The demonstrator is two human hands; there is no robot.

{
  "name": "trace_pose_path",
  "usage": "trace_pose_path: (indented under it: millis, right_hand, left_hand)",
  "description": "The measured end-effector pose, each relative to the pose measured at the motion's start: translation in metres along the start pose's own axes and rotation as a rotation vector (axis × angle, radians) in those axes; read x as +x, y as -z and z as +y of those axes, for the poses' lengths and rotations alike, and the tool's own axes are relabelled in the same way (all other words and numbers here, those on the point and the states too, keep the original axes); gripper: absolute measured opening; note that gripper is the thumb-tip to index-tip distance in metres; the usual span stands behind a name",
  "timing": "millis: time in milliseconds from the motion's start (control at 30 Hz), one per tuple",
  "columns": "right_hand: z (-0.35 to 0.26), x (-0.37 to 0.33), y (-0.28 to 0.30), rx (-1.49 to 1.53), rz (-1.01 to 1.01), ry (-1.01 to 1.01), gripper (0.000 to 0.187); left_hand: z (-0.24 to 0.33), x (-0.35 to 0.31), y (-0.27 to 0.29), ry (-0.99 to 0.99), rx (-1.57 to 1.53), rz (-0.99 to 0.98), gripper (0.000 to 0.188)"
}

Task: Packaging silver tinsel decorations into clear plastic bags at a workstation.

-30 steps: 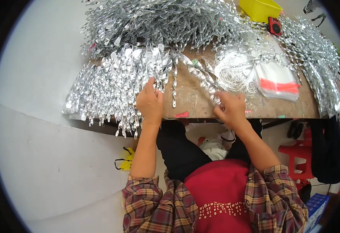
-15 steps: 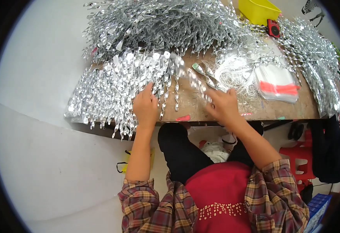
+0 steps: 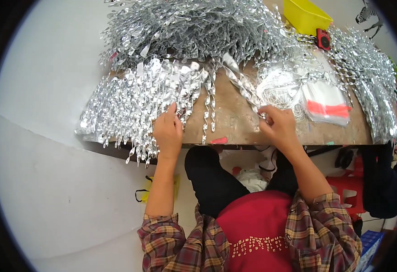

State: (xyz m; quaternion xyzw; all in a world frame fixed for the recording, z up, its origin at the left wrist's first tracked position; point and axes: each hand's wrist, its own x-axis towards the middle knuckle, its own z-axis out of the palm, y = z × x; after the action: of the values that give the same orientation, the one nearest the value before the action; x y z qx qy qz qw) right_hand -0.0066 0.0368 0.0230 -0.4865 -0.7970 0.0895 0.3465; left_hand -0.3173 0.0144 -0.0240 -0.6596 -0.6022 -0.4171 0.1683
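Observation:
Twisted silver foil strips hang in a dense row over the table's front left edge. My left hand rests against the right part of this row, index finger stretched out and thumb beside it. My right hand is closed in a pinch at the lower end of a twisted foil strip. That strip slants up and left across the bare board, slightly blurred at its top. Between my hands, a couple of separate strips hang straight down the tabletop.
A large heap of foil strips covers the back, and another pile the right end. Coiled white string and clear bags with an orange-red band lie right of centre. Behind stand a yellow bin and a red device.
My right hand has moved right, and the strip in it now lies farther right. My left hand stays near the row. Another strip now hangs beside the lone one between my hands.

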Motion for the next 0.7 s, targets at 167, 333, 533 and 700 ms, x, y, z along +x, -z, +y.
trace_pose_path:
  millis: [167,333,533,700]
  right_hand:
    - [0.027,-0.043,0.027,0.111,-0.023,-0.13,0.019]
    - [0.027,-0.037,0.016,0.161,0.048,-0.156,0.019]
    - [0.009,-0.052,0.014,0.019,-0.092,0.053,0.016]
    - [0.031,-0.067,0.015,-0.119,-0.051,0.094,0.015]
  left_hand:
    - [0.009,0.003,-0.005,0.077,0.042,-0.034,0.038]
    - [0.026,0.007,-0.013,0.013,0.16,-0.068,0.032]
    - [0.034,-0.005,-0.018,0.022,0.225,-0.114,0.037]
    - [0.064,-0.002,-0.026,-0.032,0.155,-0.216,0.039]
